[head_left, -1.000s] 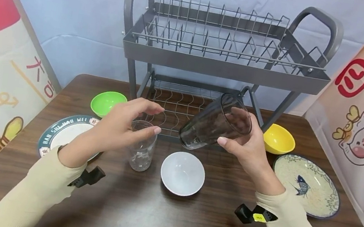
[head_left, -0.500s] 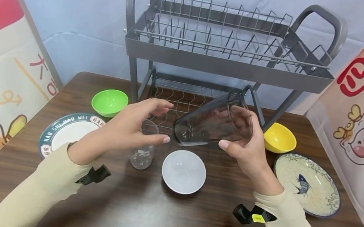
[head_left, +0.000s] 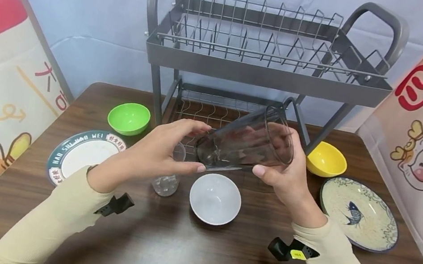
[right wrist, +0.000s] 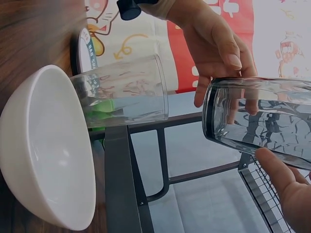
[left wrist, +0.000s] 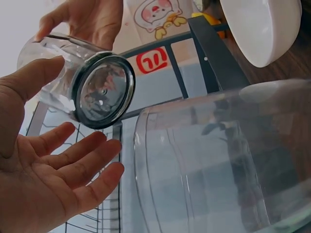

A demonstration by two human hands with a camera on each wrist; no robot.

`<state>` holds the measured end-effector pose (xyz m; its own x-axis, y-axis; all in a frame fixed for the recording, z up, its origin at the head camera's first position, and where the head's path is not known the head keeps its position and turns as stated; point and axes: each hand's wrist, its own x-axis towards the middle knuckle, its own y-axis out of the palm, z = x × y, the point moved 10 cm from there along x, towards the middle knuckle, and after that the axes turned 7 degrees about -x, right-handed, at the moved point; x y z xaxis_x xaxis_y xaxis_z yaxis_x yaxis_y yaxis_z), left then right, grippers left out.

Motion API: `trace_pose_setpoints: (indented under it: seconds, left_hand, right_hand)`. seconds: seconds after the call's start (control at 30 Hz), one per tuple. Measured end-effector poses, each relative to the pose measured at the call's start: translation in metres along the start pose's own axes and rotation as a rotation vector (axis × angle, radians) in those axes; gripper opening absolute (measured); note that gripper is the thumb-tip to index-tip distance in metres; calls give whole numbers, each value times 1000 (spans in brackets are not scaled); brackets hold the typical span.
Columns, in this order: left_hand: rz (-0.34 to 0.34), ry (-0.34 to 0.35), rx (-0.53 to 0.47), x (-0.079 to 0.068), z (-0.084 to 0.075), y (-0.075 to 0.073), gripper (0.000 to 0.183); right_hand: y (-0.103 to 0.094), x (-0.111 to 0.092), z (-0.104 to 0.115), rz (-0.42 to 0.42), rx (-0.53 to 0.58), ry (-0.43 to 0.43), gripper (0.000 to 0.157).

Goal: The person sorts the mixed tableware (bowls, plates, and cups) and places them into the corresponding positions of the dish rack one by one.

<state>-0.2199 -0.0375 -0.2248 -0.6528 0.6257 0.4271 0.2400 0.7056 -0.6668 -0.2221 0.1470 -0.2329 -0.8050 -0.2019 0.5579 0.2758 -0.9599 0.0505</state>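
Observation:
My right hand (head_left: 290, 179) grips a smoky grey drinking glass (head_left: 240, 143) near its mouth, thumb in front and fingers behind. The glass is tilted far over, base toward my left hand. At that base, my left hand (head_left: 164, 150) has its thumb and fingers spread to either side; in the left wrist view its fingers (left wrist: 92, 165) are loosely extended beside the thick base. Under the left hand stands a clear glass (head_left: 166, 184), upright and partly hidden by it. Just below the tilted glass sits a white bowl (head_left: 215, 199) on the table.
A grey two-tier dish rack (head_left: 268, 77) stands behind. To the left are a green bowl (head_left: 129, 119) and a plate with a teal rim (head_left: 60, 151). A yellow bowl (head_left: 327, 159) and a fish-patterned oval plate (head_left: 376, 216) lie right on the wooden table (head_left: 193, 260).
My left hand has moved right toward the grey glass. The glass has tipped further over, its base swinging left to between the left thumb and fingers.

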Motion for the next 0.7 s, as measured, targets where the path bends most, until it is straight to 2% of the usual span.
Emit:
trace_pose_setpoints:
  seconds: [0.2,0.47,0.7]
  left_hand:
    - [12,-10,-15,2,1,5,72]
    - [8,15,-4,6,-3,6,77]
    - [21,-8,-29,8,-2,10,82]
  right_hand:
    - [4,1,1,12,42,-43,68]
    - [9,3,4,24,84,-70,64]
    - [12,2,1,40,94,-92,65]
